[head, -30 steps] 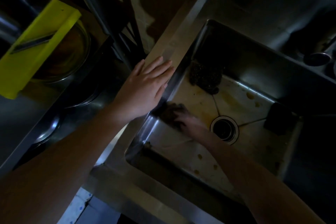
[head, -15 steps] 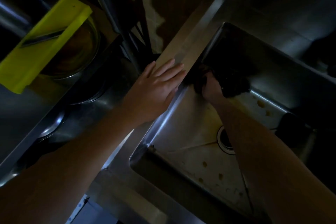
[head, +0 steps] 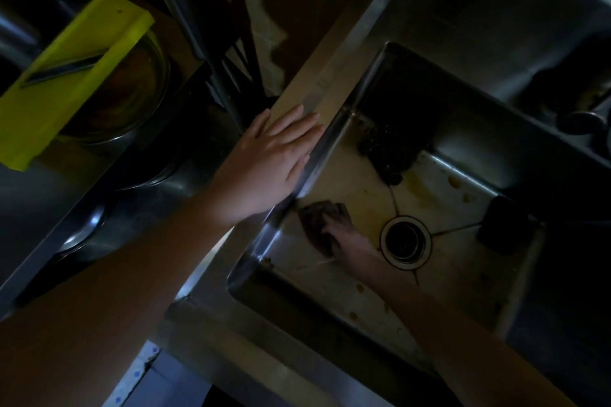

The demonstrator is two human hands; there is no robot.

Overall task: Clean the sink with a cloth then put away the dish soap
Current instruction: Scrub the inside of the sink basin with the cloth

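The right hand [head: 345, 236] grips the cloth [head: 315, 216] with curled fingers, pressing it to the floor of the sink [head: 325, 82] close to the left wall and near the drain [head: 406, 239]. The left hand [head: 274, 155] lies flat on the rim with its fingers straight, as a brace. Brown spots [head: 454, 180] dot the floor, so the wiping looks only part done; firm, overlapping strokes toward the drain should serve best. A dark clump [head: 386, 152] in the far left corner and a dark block [head: 502, 230] by the right wall narrow the free floor. The walls are steep, so the corners need fingertip work. No dish soap can be made out in this dim view.
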